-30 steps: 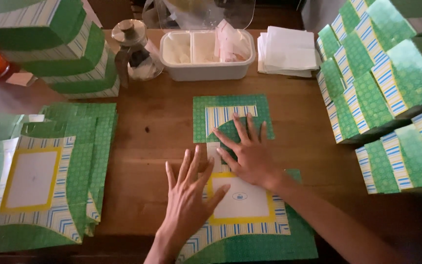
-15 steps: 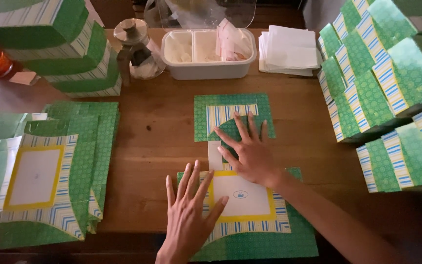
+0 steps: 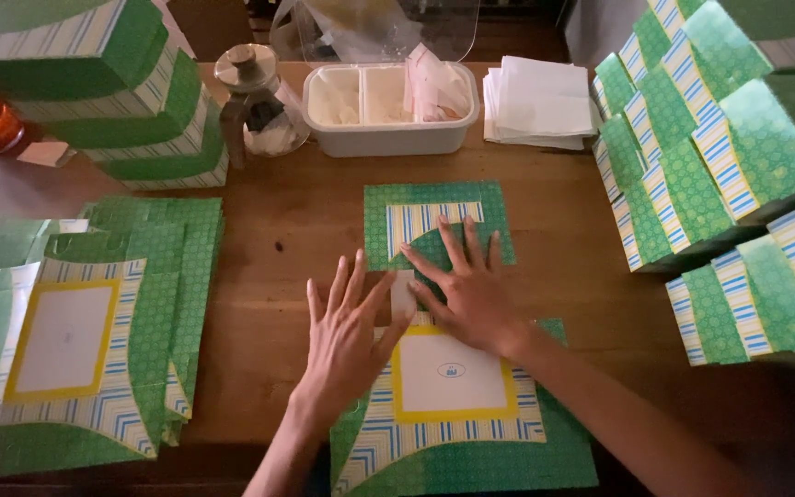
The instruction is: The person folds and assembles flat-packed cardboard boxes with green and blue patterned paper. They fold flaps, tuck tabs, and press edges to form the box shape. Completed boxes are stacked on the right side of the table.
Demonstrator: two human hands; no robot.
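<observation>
A flat, unfolded green cardboard box blank (image 3: 457, 405) with striped bands and a white panel framed in yellow lies on the wooden table (image 3: 278, 230) in front of me. My right hand (image 3: 464, 285) presses flat on its middle, fingers spread toward the far green and striped flap (image 3: 434, 213). My left hand (image 3: 347, 331) lies beside it, fingers spread, over the blank's left edge and the bare wood. Neither hand grips anything.
A pile of the same flat blanks (image 3: 85, 340) lies at the left. Folded green boxes are stacked at the far left (image 3: 112, 101) and along the right (image 3: 720, 175). At the back stand a white plastic tub (image 3: 388, 110), a glass jar (image 3: 255, 106) and white paper sheets (image 3: 540, 101).
My left hand has slid forward and to the right, up beside my right hand. The blank now lies nearer in the view; my right hand keeps pressing on it.
</observation>
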